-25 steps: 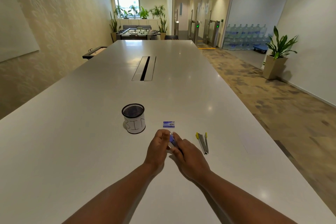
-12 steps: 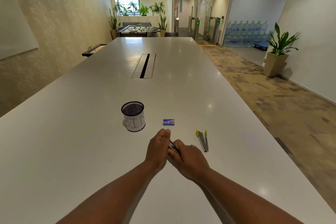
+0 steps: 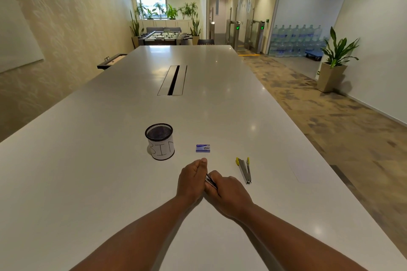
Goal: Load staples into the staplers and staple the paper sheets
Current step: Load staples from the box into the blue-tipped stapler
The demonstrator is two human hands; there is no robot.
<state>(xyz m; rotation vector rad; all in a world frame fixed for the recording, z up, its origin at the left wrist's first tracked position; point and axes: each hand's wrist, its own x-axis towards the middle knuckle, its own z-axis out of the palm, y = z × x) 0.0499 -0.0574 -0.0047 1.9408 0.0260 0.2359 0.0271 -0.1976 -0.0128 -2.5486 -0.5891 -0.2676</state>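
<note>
Head view: both hands, left hand (image 3: pixel 192 180) and right hand (image 3: pixel 231 193), clasp a stapler (image 3: pixel 210 181); mesh bin (image 3: pixel 160 141), staple box (image 3: pixel 202 148), yellow stapler (image 3: pixel 244 169) beyond.

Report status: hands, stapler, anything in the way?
Left hand and right hand both closed on small metal stapler. Yellow-handled open stapler lies right, untouched. Blue staple box and black mesh cup ahead, clear of hands.

Both hands meet low over the white table (image 3: pixel 88 182), the left hand (image 3: pixel 192 179) and right hand (image 3: pixel 231 193) closed together around a metal stapler (image 3: pixel 210 180). Beyond them sit a mesh cup (image 3: pixel 160 141) marked BIN, a small blue staple box (image 3: pixel 202 148), and a yellow-tipped stapler (image 3: pixel 244 169) lying opened to the right.
</note>
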